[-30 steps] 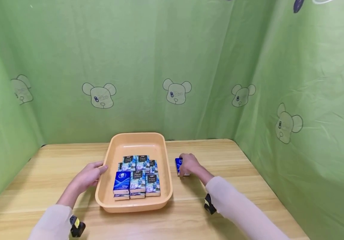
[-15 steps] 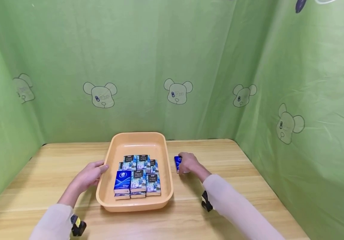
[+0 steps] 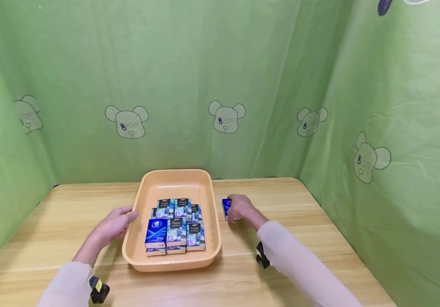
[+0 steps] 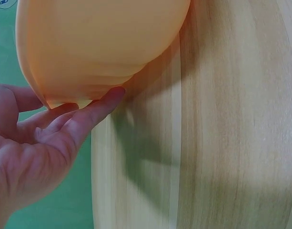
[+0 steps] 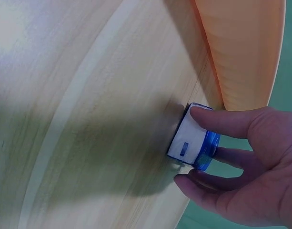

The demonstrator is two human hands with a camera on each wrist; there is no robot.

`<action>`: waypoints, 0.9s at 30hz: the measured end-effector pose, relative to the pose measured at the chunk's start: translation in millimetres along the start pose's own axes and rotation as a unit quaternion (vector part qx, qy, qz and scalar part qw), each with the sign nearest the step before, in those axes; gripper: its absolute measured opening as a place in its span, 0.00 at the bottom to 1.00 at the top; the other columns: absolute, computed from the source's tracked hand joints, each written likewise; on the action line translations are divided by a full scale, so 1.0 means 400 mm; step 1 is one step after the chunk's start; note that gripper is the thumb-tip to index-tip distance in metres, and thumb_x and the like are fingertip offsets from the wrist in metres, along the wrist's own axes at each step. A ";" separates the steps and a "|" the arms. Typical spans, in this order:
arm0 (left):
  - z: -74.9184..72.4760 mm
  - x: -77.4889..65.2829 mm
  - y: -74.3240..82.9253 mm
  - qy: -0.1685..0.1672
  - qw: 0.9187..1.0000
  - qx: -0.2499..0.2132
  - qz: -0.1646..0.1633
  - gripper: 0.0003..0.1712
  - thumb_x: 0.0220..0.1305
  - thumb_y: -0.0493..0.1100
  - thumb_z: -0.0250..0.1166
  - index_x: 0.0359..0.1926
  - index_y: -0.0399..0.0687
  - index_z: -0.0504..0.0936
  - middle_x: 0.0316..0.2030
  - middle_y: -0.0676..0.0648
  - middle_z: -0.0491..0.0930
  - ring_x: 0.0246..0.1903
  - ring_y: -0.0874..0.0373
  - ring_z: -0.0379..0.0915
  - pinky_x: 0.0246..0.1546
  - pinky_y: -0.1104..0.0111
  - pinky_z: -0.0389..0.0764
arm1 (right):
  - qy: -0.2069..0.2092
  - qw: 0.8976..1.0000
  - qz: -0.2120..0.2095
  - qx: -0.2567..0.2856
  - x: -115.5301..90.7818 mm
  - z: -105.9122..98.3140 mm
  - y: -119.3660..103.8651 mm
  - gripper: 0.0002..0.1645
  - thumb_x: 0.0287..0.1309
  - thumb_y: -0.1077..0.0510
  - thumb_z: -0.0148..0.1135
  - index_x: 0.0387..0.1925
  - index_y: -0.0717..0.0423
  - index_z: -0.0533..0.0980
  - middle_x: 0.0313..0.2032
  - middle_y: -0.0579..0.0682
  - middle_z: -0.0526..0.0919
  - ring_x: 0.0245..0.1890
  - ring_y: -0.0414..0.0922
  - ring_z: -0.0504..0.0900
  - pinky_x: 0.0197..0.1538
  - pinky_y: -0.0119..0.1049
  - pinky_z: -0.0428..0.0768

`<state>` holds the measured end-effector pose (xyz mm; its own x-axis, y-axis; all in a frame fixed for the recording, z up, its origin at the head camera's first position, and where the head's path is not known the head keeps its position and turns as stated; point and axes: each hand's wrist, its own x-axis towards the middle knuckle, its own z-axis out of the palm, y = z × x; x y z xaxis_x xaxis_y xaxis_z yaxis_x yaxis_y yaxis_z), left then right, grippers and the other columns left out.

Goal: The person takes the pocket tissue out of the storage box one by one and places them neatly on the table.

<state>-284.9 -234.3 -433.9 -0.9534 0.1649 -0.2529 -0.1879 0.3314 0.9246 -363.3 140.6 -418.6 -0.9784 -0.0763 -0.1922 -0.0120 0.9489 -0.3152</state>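
My left hand [image 3: 110,226] grips the left rim of an orange plastic tray [image 3: 174,262], thumb over the edge; in the left wrist view its fingers [image 4: 95,112] lie against the outer wall. Inside the tray sit several tissue packs in flowered "Face" wrappers [image 3: 176,232], with one blue tissue pack [image 3: 156,232] at the front left, stacked on another. To the tray's right, my right hand [image 3: 241,207] holds a second blue tissue pack [image 3: 226,209] at the table surface. The right wrist view shows the thumb [image 5: 222,121] on one side of this pack [image 5: 188,138] and fingers on the other.
The wooden table [image 3: 250,273] ends at a green curtain [image 3: 178,140] with bear-head prints, which encloses the back and both sides. The tray's back part shows bare floor. A small black device sits at each wrist.
My right hand and the blue tissue pack in it have slid slightly back and left, nearer the tray. The left hand and the tray have stayed in place.
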 end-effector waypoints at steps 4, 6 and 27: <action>-0.001 -0.001 0.001 0.000 1.000 0.002 -0.001 0.35 0.81 0.45 0.44 0.77 0.27 0.46 0.65 0.21 0.67 0.58 0.35 0.78 0.50 0.53 0.87 | 0.002 1.000 -0.002 0.004 -0.004 -0.001 -0.001 0.56 0.39 0.64 0.82 0.73 0.59 0.66 0.63 0.66 0.76 0.60 0.59 0.76 0.66 0.51 0.78; 0.000 -0.002 0.001 0.000 1.000 0.002 -0.002 0.35 0.81 0.45 0.44 0.77 0.27 0.46 0.66 0.21 0.67 0.58 0.35 0.78 0.50 0.53 0.87 | 0.002 1.000 -0.003 0.004 -0.003 0.001 -0.001 0.56 0.39 0.64 0.82 0.73 0.59 0.66 0.64 0.65 0.75 0.61 0.59 0.76 0.66 0.51 0.78; -0.002 -0.003 0.001 -0.001 1.000 0.006 -0.002 0.36 0.81 0.45 0.44 0.77 0.27 0.46 0.66 0.22 0.67 0.58 0.35 0.78 0.51 0.53 0.87 | -0.011 1.000 0.011 -0.006 0.003 -0.010 -0.008 0.60 0.37 0.66 0.82 0.74 0.58 0.64 0.68 0.65 0.71 0.66 0.59 0.72 0.71 0.51 0.74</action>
<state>-284.0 -235.1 -432.9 -0.9521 0.1662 -0.2566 -0.1882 0.3425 0.9205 -365.3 138.5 -414.2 -0.9736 -0.0616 -0.2199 0.0071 0.9542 -0.2990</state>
